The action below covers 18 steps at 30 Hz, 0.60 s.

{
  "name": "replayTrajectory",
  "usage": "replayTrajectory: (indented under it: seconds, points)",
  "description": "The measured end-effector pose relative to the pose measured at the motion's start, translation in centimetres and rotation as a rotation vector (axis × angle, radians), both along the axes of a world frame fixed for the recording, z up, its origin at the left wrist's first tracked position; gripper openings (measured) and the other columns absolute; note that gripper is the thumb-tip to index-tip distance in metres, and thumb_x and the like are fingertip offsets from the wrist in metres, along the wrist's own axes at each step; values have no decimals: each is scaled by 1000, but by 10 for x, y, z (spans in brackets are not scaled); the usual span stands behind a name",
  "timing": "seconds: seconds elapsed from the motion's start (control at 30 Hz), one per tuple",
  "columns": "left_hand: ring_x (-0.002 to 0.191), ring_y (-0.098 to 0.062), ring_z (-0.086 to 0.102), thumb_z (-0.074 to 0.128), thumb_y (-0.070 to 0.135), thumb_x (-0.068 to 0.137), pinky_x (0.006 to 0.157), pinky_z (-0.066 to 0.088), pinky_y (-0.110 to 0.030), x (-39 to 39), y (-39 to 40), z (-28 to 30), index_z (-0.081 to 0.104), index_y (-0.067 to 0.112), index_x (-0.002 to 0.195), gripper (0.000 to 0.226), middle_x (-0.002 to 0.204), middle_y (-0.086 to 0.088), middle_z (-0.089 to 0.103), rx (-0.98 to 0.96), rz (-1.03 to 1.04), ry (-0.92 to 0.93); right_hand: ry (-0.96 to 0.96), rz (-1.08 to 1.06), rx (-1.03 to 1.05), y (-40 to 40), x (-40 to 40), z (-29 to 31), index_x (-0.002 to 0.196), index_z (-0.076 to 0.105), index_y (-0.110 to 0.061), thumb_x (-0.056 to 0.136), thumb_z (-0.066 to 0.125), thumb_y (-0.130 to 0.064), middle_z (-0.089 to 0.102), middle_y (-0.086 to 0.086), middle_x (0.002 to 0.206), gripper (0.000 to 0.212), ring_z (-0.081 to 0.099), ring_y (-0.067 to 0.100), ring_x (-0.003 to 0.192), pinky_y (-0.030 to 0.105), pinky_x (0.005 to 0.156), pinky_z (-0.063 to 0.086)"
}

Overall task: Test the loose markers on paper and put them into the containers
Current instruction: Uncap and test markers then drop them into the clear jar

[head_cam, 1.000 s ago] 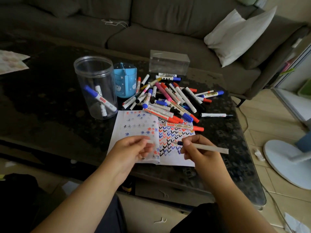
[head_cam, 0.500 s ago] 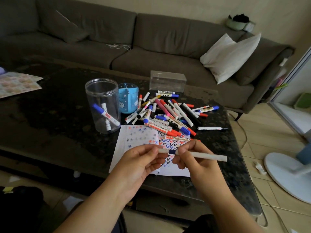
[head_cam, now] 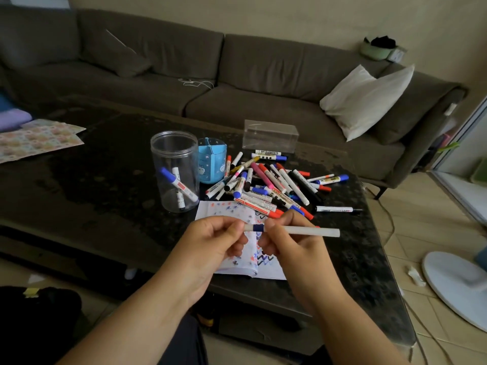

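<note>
Hands met above the near part of the paper [head_cam: 232,262], both closed on one white marker [head_cam: 303,231] held level. The right hand [head_cam: 287,248] pinched the barrel just behind a dark blue band, the long white barrel running out past it to the right. The left hand [head_cam: 213,243] gripped the marker's left end with curled fingertips; whether that end was a cap could not be told. Under the hands lay the paper, covered in small red and blue marks and zigzag strokes, on the dark table [head_cam: 92,185]. Beyond the hands a pile of loose markers [head_cam: 271,183] touched the paper's far edge. Beyond the left hand stood a clear jar [head_cam: 174,164] holding two markers, a blue divided pen cup [head_cam: 212,164] just beside it. A clear box [head_cam: 270,137] sat past the pile.
</note>
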<state>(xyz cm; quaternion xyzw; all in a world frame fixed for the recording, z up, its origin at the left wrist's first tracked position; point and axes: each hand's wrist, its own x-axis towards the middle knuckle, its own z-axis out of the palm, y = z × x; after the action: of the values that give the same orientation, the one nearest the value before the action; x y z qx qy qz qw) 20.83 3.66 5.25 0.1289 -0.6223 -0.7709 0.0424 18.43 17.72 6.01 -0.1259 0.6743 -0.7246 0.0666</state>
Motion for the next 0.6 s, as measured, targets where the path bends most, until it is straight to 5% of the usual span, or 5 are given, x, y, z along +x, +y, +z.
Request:
replayTrajectory:
  seconds: [0.2,0.3,0.5,0.6]
  points:
    - [73,-13,64,57,7,88,74,54,-27,-12,-32,16,68,7,94,13,73,-1,69,38,106,29,-220,114,-161,-25,-20,5,99,64,-6,71,63,-32,70,6,80,38,63,10,70,25,76,53]
    - [78,-14,64,57,8,89,78,53,-32,-21,-63,21,69,12,91,12,83,-7,67,-25,239,60,-286,120,-57,-37,-34,0,109,62,-18,78,62,-35,72,3,98,36,68,12,87,28,81,52]
    - [81,-14,65,58,13,90,78,53,-29,-42,-125,48,65,27,85,17,88,-1,68,-402,484,199,32,77,501,-78,-66,5,100,55,-37,91,59,-30,61,-13,98,12,60,4,85,12,52,47]
    - [83,-11,64,59,14,90,78,51,-26,-57,-145,68,65,28,86,16,85,6,66,-608,513,271,223,108,581,-101,-85,13,105,55,-30,91,59,-25,60,-12,93,15,58,2,84,9,56,47]
